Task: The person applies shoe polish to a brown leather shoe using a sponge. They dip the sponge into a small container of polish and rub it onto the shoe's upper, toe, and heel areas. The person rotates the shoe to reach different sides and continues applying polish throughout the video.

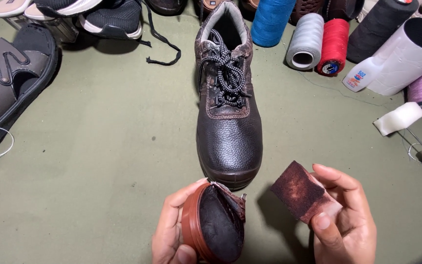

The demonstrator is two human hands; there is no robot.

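The round brown polish tin (214,224) sits low in front, just by the toe of the black boot (229,100). The left hand (169,232) has its fingers curled around the tin and tips it up, so the dark polish inside faces the sponge. The right hand (340,220) grips a stained sponge block (303,191) between thumb and fingers, its dirty side up, close to the tin but not touching it. The boot stands on the green mat (98,161), toe pointing at the person. Thread spools (308,41) lie behind on the right, a grey sandal (10,78) on the left.
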